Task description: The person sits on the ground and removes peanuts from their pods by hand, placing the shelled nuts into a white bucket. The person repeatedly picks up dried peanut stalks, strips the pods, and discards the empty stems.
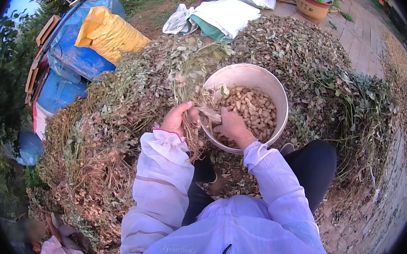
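The left hand (pixel 177 120) grips a dried peanut plant (pixel 209 98); the right hand (pixel 235 128), curled, hold unclear, is over the white bucket (pixel 285 102) of peanuts (pixel 254 107) beneath it; a hard tug could fling some outside

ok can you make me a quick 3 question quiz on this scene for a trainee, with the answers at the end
1. What is the person's left hand gripping?
2. True or false: the yellow sack lies to the left of the pale bucket in this view.
3. Fill in the blank: the pale bucket holds a pile of ____ in their shells.

Key
1. A bunch of dry plants
2. True
3. Peanuts
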`<state>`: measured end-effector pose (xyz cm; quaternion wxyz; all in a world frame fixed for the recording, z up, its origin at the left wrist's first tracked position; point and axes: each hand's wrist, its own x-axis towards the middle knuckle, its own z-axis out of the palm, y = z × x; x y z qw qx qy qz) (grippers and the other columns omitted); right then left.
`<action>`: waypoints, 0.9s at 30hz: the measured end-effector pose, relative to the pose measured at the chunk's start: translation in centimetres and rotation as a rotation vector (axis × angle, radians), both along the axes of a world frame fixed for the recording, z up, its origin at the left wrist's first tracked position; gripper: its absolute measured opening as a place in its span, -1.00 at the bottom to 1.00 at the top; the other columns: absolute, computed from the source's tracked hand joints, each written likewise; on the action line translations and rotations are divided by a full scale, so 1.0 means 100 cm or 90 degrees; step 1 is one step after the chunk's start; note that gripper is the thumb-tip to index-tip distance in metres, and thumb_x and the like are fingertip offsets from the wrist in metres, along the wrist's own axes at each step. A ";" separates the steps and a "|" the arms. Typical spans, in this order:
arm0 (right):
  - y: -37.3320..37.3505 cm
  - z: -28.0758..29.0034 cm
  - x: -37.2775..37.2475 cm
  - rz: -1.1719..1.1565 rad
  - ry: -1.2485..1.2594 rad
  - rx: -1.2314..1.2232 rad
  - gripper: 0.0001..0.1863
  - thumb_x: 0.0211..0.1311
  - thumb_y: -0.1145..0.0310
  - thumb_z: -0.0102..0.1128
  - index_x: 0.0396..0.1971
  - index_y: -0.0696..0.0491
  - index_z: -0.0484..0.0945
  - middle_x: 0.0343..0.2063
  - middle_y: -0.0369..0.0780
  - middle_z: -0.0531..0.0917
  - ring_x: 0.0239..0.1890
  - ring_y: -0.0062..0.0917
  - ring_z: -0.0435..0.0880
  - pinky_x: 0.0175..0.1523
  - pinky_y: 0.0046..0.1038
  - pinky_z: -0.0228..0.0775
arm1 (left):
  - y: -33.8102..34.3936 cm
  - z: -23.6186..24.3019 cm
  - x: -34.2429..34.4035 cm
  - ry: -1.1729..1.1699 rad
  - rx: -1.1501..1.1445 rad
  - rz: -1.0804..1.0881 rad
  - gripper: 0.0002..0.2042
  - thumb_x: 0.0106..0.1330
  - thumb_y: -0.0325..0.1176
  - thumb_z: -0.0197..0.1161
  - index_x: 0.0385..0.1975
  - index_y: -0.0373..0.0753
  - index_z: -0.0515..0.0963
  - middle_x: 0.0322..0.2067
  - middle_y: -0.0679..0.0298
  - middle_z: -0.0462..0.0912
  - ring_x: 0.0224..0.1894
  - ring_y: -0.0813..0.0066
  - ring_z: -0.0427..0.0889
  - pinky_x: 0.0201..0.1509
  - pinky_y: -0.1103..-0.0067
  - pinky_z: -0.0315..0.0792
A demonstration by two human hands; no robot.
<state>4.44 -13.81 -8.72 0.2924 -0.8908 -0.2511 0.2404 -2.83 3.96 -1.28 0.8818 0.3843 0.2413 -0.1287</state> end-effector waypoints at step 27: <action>-0.046 0.077 0.006 -0.010 -0.397 0.138 -0.71 -0.16 0.35 0.30 -0.44 0.15 0.43 -0.31 -0.04 0.50 -0.29 -0.11 0.54 -0.23 -0.19 0.42 | -0.048 0.023 -0.070 -0.457 1.147 0.261 -0.85 0.00 -0.55 0.22 -0.39 -0.30 0.55 -0.35 0.18 0.54 -0.22 0.20 0.48 -0.09 0.44 0.35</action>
